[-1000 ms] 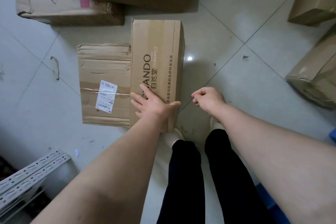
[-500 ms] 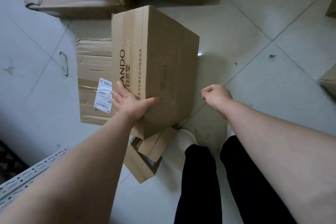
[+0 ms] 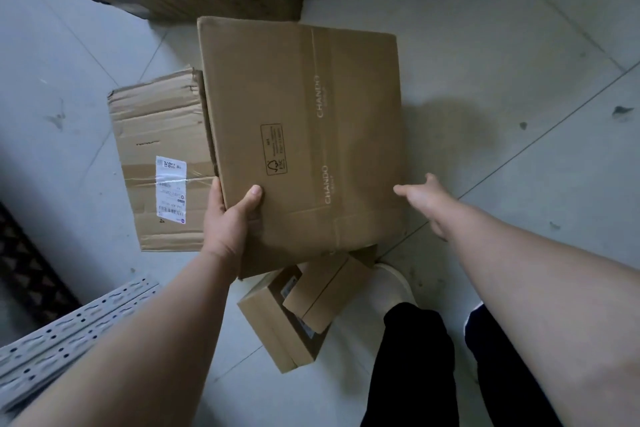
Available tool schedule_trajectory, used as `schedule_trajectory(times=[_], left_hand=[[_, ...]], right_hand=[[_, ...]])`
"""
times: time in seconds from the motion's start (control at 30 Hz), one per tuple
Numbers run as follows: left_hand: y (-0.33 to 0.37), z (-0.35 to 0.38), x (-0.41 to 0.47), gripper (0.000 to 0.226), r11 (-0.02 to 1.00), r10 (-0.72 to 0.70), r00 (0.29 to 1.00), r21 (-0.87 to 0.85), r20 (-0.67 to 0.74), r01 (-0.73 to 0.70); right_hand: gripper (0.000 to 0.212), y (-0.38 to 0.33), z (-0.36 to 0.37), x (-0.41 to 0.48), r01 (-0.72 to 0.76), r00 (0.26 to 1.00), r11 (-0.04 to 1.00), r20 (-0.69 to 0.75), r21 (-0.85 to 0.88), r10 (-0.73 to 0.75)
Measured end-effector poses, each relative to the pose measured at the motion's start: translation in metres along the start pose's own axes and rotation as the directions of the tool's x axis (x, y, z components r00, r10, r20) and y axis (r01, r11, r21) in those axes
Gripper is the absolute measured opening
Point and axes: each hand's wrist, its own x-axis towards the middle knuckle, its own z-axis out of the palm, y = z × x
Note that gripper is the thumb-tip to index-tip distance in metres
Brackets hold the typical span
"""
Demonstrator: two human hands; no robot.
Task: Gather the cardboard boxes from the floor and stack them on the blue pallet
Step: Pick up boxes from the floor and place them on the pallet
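The left hand [image 3: 228,222] grips the big CHANDO box [image 3: 304,135] at its left edge, thumb on top. The right hand [image 3: 424,201] is open, fingers out, just beside its right edge. The big box covers part of a flat labelled box [image 3: 162,149] and a small box [image 3: 277,326] on the floor [image 3: 519,184].

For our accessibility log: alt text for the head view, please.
The left hand grips the left edge of a large CHANDO box while the open right hand reaches toward its right edge. A labelled box and a small open box lie on the tiled floor nearby.
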Motion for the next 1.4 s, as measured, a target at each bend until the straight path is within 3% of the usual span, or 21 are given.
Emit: schedule_trajectory(times=[0.2,0.33,0.47,0.63,0.9,1.03,1.13,1.4], left_hand=[[-0.003,0.002,0.003,0.054,1.000,-0.001,0.998,0.023,-0.059,0.002],[0.006,0.010,-0.008,0.050,1.000,-0.012,0.998,0.027,-0.065,0.014],[0.026,0.024,-0.030,0.071,0.995,-0.068,0.998,0.070,0.007,0.068],[0.055,0.047,-0.076,0.062,0.990,-0.073,0.995,0.123,0.075,0.063],[0.093,0.068,-0.162,0.070,0.974,-0.134,0.977,0.203,0.164,0.099],[0.107,0.072,-0.197,0.057,0.963,-0.151,0.975,0.247,0.164,0.108],[0.123,0.073,-0.216,0.049,0.952,-0.139,0.972,0.296,0.189,0.079],[0.163,0.073,-0.241,0.054,0.906,-0.022,0.970,0.414,0.242,-0.083]], right_hand=[[0.077,0.016,0.016,0.011,0.009,0.988,0.993,0.151,0.122,-0.027],[0.072,0.025,0.000,-0.007,0.047,0.995,0.975,0.073,0.215,-0.064],[0.070,0.034,-0.040,-0.037,0.076,0.997,0.966,-0.001,0.246,-0.078],[0.062,0.030,-0.102,-0.086,0.138,0.988,0.952,-0.099,0.275,-0.114],[0.056,0.040,-0.178,-0.168,0.159,0.972,0.946,-0.212,0.283,-0.100],[0.054,0.054,-0.204,-0.200,0.161,0.965,0.944,-0.245,0.289,-0.090],[0.054,0.065,-0.215,-0.219,0.160,0.961,0.936,-0.266,0.315,-0.075],[0.058,0.079,-0.228,-0.252,0.198,0.942,0.894,-0.329,0.402,-0.061]])
